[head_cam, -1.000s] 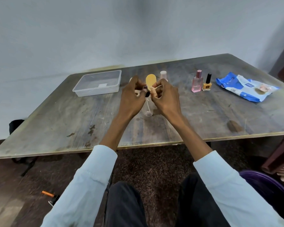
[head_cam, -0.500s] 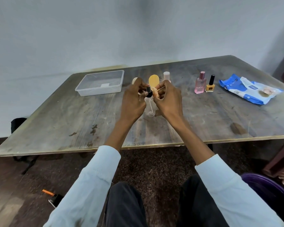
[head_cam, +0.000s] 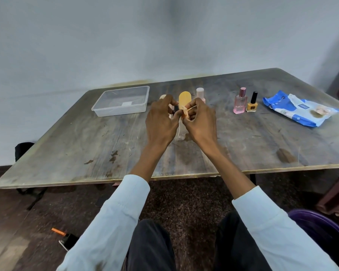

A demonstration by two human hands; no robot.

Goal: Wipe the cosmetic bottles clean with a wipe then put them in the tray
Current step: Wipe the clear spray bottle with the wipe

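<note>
Midway down the wooden table (head_cam: 86, 145), a person's left hand (head_cam: 160, 122) grips a clear spray bottle (head_cam: 180, 133) while the right hand (head_cam: 201, 122) pinches a small wipe (head_cam: 185, 112) against it; left of the bottle sits the clear plastic tray (head_cam: 121, 101), right of it a pink perfume bottle (head_cam: 240, 102).

Dim, even indoor light, soft faint shadows, wide-angle bending at edges (corners slightly blurred)
</note>
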